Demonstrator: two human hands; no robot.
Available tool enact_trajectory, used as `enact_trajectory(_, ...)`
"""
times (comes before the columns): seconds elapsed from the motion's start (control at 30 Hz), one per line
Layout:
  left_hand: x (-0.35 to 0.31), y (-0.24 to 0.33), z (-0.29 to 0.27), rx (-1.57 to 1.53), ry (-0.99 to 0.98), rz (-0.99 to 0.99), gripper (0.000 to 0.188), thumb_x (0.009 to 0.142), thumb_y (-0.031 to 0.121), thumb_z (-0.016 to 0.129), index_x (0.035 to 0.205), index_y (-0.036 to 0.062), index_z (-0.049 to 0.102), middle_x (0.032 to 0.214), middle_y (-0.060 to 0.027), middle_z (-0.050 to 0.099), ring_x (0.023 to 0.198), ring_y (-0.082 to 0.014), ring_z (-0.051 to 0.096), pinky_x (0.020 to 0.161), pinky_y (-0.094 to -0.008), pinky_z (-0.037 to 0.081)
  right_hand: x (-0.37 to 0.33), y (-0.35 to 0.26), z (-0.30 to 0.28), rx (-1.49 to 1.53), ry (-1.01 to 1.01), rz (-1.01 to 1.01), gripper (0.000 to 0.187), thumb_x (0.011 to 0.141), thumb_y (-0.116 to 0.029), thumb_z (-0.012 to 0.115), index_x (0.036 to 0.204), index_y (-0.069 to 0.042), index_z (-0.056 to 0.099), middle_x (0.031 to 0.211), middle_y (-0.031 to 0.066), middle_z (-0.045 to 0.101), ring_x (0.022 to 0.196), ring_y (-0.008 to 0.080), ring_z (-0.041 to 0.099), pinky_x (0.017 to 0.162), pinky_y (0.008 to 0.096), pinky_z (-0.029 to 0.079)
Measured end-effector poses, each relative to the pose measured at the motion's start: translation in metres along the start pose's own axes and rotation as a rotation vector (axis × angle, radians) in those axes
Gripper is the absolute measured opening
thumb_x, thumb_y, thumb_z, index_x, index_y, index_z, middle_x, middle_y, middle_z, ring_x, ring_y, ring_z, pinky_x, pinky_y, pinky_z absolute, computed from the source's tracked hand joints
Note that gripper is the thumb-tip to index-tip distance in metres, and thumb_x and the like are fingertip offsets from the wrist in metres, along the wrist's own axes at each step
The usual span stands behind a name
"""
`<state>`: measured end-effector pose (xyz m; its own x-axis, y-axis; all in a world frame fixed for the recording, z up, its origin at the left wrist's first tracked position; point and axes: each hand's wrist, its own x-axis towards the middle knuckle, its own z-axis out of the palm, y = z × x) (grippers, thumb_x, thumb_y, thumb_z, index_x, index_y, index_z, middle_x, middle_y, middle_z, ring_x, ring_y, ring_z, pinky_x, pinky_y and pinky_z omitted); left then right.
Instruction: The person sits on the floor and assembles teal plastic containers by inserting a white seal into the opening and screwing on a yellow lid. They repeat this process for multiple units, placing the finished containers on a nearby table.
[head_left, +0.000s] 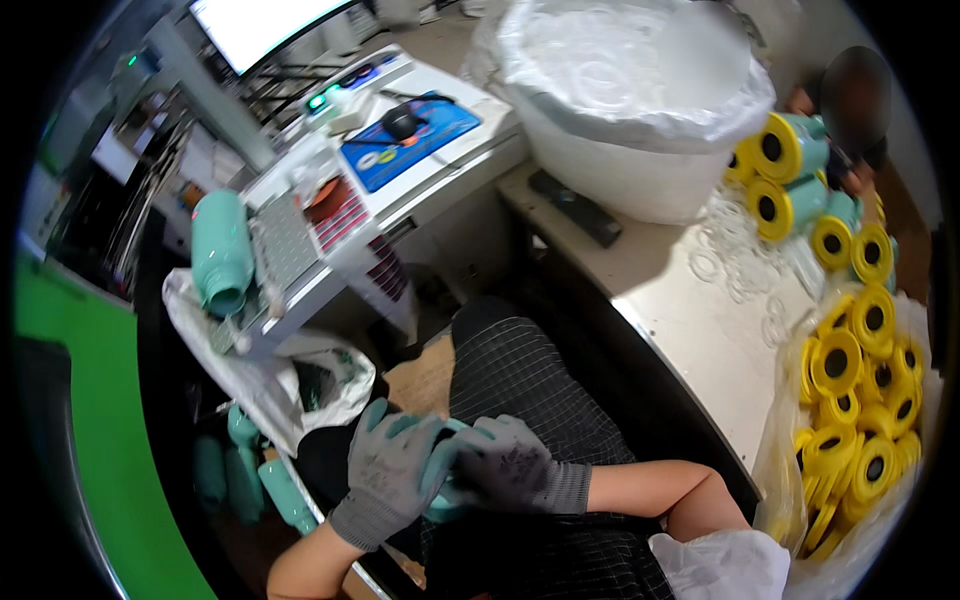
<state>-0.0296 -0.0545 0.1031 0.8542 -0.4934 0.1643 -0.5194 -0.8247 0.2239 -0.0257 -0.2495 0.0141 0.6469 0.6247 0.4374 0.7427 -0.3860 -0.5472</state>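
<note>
Both my hands wear grey gloves with teal fingertips and meet low over my lap. My left hand [388,465] curls around the left side of a teal, rounded piece, perhaps a bottle [446,508]. Against its right side, my right hand [503,460] is closed, with the fingers bent inward. The gloves hide most of the piece, and its teal matches the fingertips, so its full shape cannot be made out. A teal bottle [222,250] lies on the white desk to the left, its neck toward me.
White sacking [270,390] hangs below the desk, with teal bottles [285,495] beside it. On the right, clear rings [725,250] lie on a bench near a large lined tub [625,165]. A bag holds yellow discs [835,360]. Another person [850,110] sits behind yellow-ended teal bottles [780,150].
</note>
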Motion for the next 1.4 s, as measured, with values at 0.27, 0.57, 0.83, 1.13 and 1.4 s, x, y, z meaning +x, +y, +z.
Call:
enact_trajectory(0.27,0.028,-0.007,-0.031,0.297,-0.217,0.031,0.013,0.073,0.021,0.072,0.083,0.0122,0.072,0.087,-0.0071,0.062,0.094,-0.0277,0.059,0.088,-0.0436,0.047,0.025,-0.008,-0.004,0.046,-0.057,0.029,0.027,0.088,-0.034,0.076,0.099,-0.010,0.069,0.094,0.0077,0.062,0.081,0.0247,0.063,0.071,0.0403,0.051)
enact_trajectory(0.57,0.051,-0.028,-0.032,0.002,-0.693,0.087,0.016,0.077,0.018,0.072,0.089,0.0096,0.076,0.099,-0.0104,0.070,0.097,-0.0287,0.070,0.080,-0.0431,0.058,0.023,-0.002,-0.022,0.004,-0.165,-0.142,0.035,0.078,-0.033,0.081,0.101,-0.011,0.068,0.098,0.0065,0.060,0.087,0.0245,0.060,0.075,0.0409,0.046)
enact_trajectory(0.83,0.043,-0.019,-0.010,0.093,-0.409,0.070,0.015,0.083,0.014,0.072,0.096,0.0083,0.070,0.092,-0.0098,0.070,0.083,-0.0265,0.074,0.067,-0.0386,0.059,0.021,-0.008,-0.011,0.073,-0.009,-0.042,0.034,0.075,-0.036,0.088,0.085,-0.013,0.065,0.088,0.0043,0.056,0.077,0.0231,0.057,0.067,0.0385,0.042)
enact_trajectory(1.13,0.046,-0.015,-0.001,0.041,-0.371,0.114,0.023,0.085,0.013,0.072,0.106,0.0081,0.067,0.093,-0.0091,0.072,0.089,-0.0261,0.074,0.072,-0.0384,0.059,0.009,-0.006,0.000,0.066,0.098,-0.029,0.036,0.071,-0.036,0.090,0.080,-0.013,0.064,0.088,0.0039,0.057,0.074,0.0231,0.057,0.063,0.0375,0.041)
enact_trajectory(1.4,-0.043,-0.039,0.096,-0.907,-0.163,-0.335,0.067,0.094,0.043,0.075,0.142,0.0004,0.052,0.130,-0.0205,0.061,0.120,-0.0325,0.062,0.101,-0.0481,0.050,-0.076,0.024,-0.050,0.419,0.268,0.327,0.065,0.067,-0.027,0.089,0.120,-0.003,0.058,0.118,0.0174,0.063,0.102,0.0294,0.065,0.089,0.0422,0.054)
